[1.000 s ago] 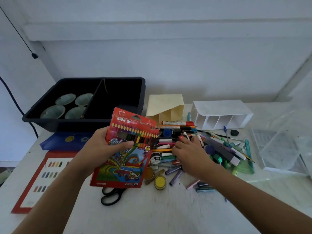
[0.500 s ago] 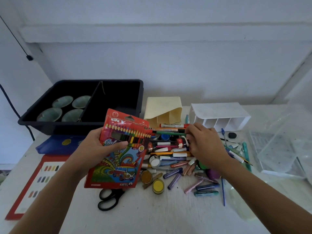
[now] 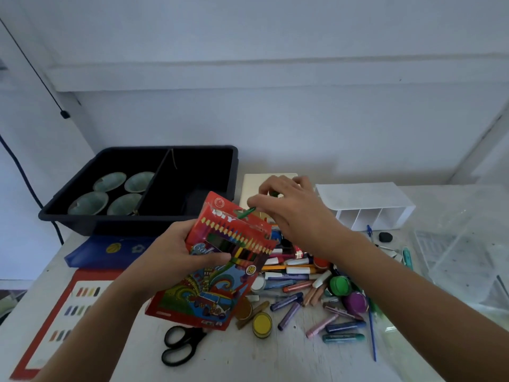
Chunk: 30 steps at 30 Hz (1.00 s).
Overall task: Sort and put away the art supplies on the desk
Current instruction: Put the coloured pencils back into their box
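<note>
Hidden / unclear:
- The green pencil [image 3: 247,212] shows only a short length; the rest lies under the right hand [image 3: 298,216]. I cannot tell whether its end sits inside the pencil box [image 3: 220,274] or only touches the top flap.
- The cream object [image 3: 256,183] on the far side of the right hand is mostly covered, and its form is not readable.
- The clear plastic box [image 3: 468,244] is cut off at the right edge, and the swatch sheet [image 3: 41,326] at the near-left corner.

Task item:
- The pencil box is red card. It has a printed row of coloured tips, a window onto real pencils, a swirly picture with a van, and a round "18" badge.
- It is held tilted above the desk [image 3: 248,362], in front of the black bin [image 3: 137,220].
- The left hand [image 3: 179,252] grips its left edge, thumb across the window, fingers behind.
- The right hand pinches the green pencil between thumb and forefinger at the box's top edge, other fingers loosely fanned.

Desk:
- A pile of crayons and markers [image 3: 292,277] lies right of the pencil box, under the right forearm.
- Green pot [image 3: 340,285] and purple pot [image 3: 355,301] sit at the pile's right, yellow pot [image 3: 262,323] at its near edge.
- Black scissors [image 3: 181,346] lie just near of the box.
- The bin stands far left, with pale bowls [image 3: 88,202] in its left compartment.
- A white organiser [image 3: 363,199] lies on its side, far right.
</note>
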{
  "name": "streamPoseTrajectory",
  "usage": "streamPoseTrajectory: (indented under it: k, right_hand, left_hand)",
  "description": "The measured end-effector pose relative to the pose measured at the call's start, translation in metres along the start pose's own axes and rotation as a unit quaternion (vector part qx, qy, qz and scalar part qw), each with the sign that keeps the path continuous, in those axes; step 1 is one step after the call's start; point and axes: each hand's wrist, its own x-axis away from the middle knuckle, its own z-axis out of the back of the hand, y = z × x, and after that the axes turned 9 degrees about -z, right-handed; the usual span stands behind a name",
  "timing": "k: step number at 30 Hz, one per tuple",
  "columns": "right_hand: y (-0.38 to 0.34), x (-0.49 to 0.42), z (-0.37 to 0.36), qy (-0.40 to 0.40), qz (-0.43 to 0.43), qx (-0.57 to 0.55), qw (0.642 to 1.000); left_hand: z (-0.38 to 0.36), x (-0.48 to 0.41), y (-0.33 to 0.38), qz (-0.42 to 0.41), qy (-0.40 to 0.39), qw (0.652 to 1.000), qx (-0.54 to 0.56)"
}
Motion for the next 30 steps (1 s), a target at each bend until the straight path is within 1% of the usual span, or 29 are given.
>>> streamPoseTrajectory:
  k: [3,5,7,9,10,11,12,14,17,18,19,20,21,22,24,25,26,27,30]
  right_hand:
    - [0.000,-0.014,0.000,-0.015,0.053,-0.014,0.998]
    - [0.000,-0.020,-0.004,-0.024,0.059,-0.051,0.997]
    - [0.000,-0.023,-0.007,-0.008,0.023,-0.096,0.995]
    - [0.000,-0.023,-0.011,0.031,-0.049,-0.123,0.991]
    - [0.000,-0.023,-0.013,0.048,-0.091,-0.150,0.983]
    - [-0.001,-0.022,-0.013,0.058,-0.133,-0.204,0.968]
    - [-0.002,-0.022,-0.013,0.064,-0.171,-0.284,0.941]
    - [-0.007,-0.023,-0.012,0.070,-0.227,-0.440,0.866]
    - [-0.016,-0.021,-0.015,0.083,-0.301,-0.561,0.767]
    - [-0.019,-0.020,-0.016,0.072,-0.322,-0.597,0.731]
    - [-0.022,-0.019,-0.019,0.055,-0.336,-0.622,0.706]
    - [-0.024,-0.019,-0.021,0.038,-0.343,-0.622,0.703]
    - [-0.026,-0.020,-0.024,0.025,-0.344,-0.595,0.726]
    - [-0.028,-0.020,-0.027,0.018,-0.336,-0.550,0.764]
    - [-0.032,-0.022,-0.030,0.009,-0.290,-0.459,0.840]
    - [-0.034,-0.022,-0.032,0.002,-0.265,-0.425,0.866]
    - [-0.036,-0.022,-0.034,-0.007,-0.251,-0.403,0.880]
    - [-0.036,-0.021,-0.035,-0.017,-0.247,-0.391,0.886]
    - [-0.035,-0.022,-0.033,-0.043,-0.252,-0.383,0.888]
  left_hand:
    - [-0.002,-0.002,0.004,-0.005,-0.020,1.000,-0.005]
    - [-0.004,-0.003,0.005,-0.007,-0.023,1.000,-0.004]
    - [-0.003,-0.004,0.005,-0.008,-0.017,1.000,-0.001]
    - [-0.003,-0.004,0.004,-0.007,-0.009,1.000,0.004]
    - [-0.002,-0.004,0.003,-0.006,-0.007,1.000,0.005]
    - [-0.002,-0.004,0.003,-0.006,-0.005,1.000,0.006]
    - [-0.002,-0.004,0.002,-0.005,-0.003,1.000,0.006]
    - [-0.002,-0.004,0.001,-0.003,-0.002,1.000,0.005]
    - [-0.005,-0.003,0.001,0.000,-0.002,1.000,0.007]
    - [-0.005,-0.003,0.001,0.001,0.000,1.000,0.008]
    - [-0.005,-0.003,0.001,0.000,0.000,1.000,0.009]
    - [-0.005,-0.003,0.001,-0.002,0.002,1.000,0.010]
    - [-0.004,-0.003,0.001,-0.004,0.006,1.000,0.010]
    - [-0.003,-0.002,0.001,-0.006,0.011,1.000,0.011]
    - [-0.001,-0.002,0.000,-0.010,0.026,0.999,0.018]
    - [-0.001,-0.001,-0.001,-0.012,0.035,0.999,0.021]
    - [0.000,0.000,-0.002,-0.014,0.043,0.999,0.022]
    - [0.000,0.000,-0.003,-0.015,0.050,0.998,0.022]
    - [0.002,0.003,-0.007,-0.006,0.052,0.998,0.021]
